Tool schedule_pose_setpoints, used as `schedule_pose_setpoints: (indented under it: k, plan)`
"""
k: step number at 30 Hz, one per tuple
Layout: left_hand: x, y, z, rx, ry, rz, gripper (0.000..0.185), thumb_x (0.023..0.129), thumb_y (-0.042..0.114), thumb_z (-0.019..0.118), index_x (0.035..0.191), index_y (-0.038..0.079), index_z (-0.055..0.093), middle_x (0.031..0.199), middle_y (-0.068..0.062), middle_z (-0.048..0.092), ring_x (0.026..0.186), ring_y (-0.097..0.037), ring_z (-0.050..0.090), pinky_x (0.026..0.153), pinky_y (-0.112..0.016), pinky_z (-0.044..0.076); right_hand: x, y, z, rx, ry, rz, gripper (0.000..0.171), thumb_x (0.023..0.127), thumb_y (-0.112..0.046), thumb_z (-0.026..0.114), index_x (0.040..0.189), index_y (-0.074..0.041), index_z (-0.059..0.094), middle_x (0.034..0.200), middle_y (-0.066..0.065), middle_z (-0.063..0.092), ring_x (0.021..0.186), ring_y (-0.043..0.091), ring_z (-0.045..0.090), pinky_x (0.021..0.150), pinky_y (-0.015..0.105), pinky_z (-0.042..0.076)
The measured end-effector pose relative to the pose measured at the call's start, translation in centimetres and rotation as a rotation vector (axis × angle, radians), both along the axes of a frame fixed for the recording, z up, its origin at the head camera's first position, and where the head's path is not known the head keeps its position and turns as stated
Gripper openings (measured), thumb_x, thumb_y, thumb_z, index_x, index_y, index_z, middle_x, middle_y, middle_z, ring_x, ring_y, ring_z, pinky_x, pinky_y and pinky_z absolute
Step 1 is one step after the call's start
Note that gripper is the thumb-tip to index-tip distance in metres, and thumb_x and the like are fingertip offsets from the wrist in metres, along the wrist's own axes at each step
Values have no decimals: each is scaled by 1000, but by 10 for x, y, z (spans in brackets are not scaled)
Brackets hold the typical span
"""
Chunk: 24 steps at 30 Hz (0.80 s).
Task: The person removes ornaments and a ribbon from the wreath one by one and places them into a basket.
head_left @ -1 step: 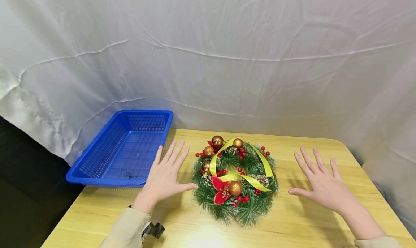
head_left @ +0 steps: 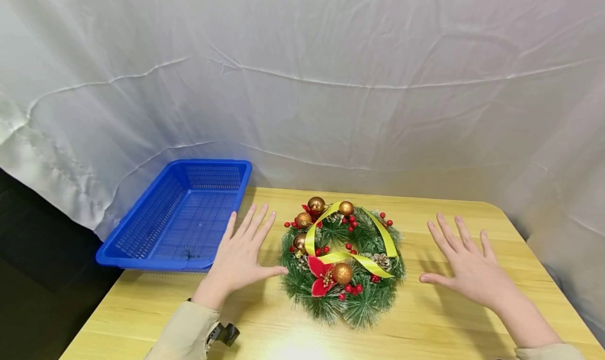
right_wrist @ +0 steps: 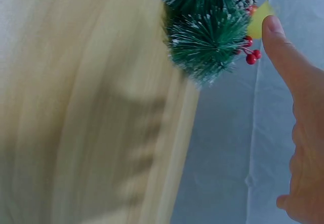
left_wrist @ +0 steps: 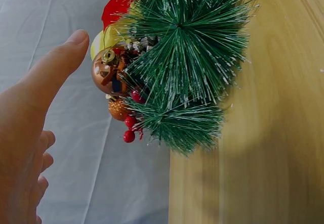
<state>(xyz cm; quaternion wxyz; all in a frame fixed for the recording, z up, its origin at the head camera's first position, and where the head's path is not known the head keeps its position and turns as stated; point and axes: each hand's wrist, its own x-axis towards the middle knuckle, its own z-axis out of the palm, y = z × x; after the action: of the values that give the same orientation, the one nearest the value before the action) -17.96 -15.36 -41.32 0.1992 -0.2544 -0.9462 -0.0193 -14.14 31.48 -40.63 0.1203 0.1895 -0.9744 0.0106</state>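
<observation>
A green Christmas wreath (head_left: 342, 263) with gold baubles, red berries, a red flower and a yellow ribbon lies on the wooden table (head_left: 425, 328). My left hand (head_left: 241, 257) hovers flat just left of it, fingers spread, thumb tip close to the wreath's edge. My right hand (head_left: 465, 268) hovers flat to the right, a short gap from the wreath. Both hold nothing. The left wrist view shows my thumb (left_wrist: 48, 80) beside the wreath (left_wrist: 185, 67). In the right wrist view my thumb (right_wrist: 286, 57) sits near the wreath's needles (right_wrist: 207, 37).
A blue plastic mesh basket (head_left: 181, 215) stands at the table's far left corner, overhanging the edge. A wrinkled white sheet (head_left: 331, 76) hangs behind and to the right of the table. Dark floor lies beyond the left edge.
</observation>
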Motion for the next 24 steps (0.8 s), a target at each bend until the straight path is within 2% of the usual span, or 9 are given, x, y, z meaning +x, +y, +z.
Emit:
schedule_pose_setpoints:
  k: [5,10,13,18,21,24]
  plan:
    - [2,0,-1,31,-35,-15,117,69,88,44,154,17,7,159,-4,3,145,-24,-1,115,-50,-3,-2,-3,-6,-14,-34,18,109,79,-65,63,155,-19,-1,160,2,-9,142,25,-17,103,56,-23]
    - [7,6,-1,121,-48,-63,110,74,83,45,154,16,10,159,-3,9,145,-23,6,116,-46,4,-4,-11,-9,-95,-121,40,104,83,-61,61,154,-20,-1,159,1,-10,143,26,-11,108,51,-18]
    - [13,13,-1,229,-79,-136,104,77,77,52,154,17,16,158,-1,15,144,-22,13,116,-45,10,-6,-16,-11,-123,-150,55,101,85,-59,61,154,-20,-1,159,1,-7,144,29,-4,110,45,-14]
    - [25,29,-5,421,-178,-256,93,78,66,63,150,16,31,155,5,24,140,-22,25,112,-50,21,-11,-22,-15,-128,-120,95,97,86,-56,61,155,-20,3,159,3,4,143,34,11,112,34,-11]
    - [30,39,-8,517,-202,-325,86,78,59,68,145,11,40,151,1,33,137,-23,31,108,-53,28,-15,-25,-17,-129,-104,116,96,85,-56,62,155,-21,6,159,3,9,142,34,16,113,33,-8]
    - [32,49,-13,609,-189,-403,77,79,49,73,139,7,47,143,-6,43,131,-24,38,105,-51,35,-18,-27,-18,-131,-91,131,96,84,-57,63,155,-22,8,158,2,12,141,34,19,115,35,-4]
